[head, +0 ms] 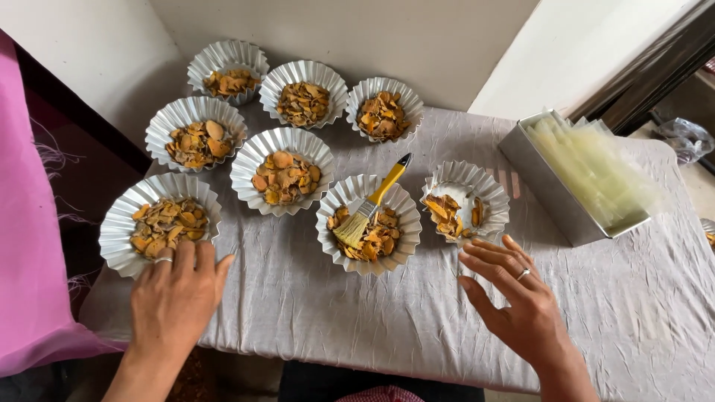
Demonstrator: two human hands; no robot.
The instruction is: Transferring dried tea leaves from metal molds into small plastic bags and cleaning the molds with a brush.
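Head camera looks down on a desk [417, 327] covered with a wrinkled grey cloth, on which eight fluted foil cups of orange-yellow dried slices stand. The left hand [175, 294] lies flat at the near left, fingers spread loosely and holding nothing; its fingertips touch the near rim of the near-left foil cup [160, 222], which sits at the left edge of the desk. A ring shows on one finger of that hand. The right hand [514, 298] hovers at the near right, its grip open and empty, fingers stretched toward the right foil cup [465, 202], with the fingertips just at that cup's near rim (whether they actually touch it is hard to tell). This cup holds fewer slices than the others, and part of its pale bottom shows. Just left of it stands the brush cup [369, 225], with a yellow-handled brush [370, 205] resting in it, bristles down on the slices and handle pointing far and right. Five more filled cups stand farther back on the left. At the far right, a metal tray [547, 186] holds a stack of pale translucent bags [592, 167]. A pink fabric [26, 223] hangs along the left edge.
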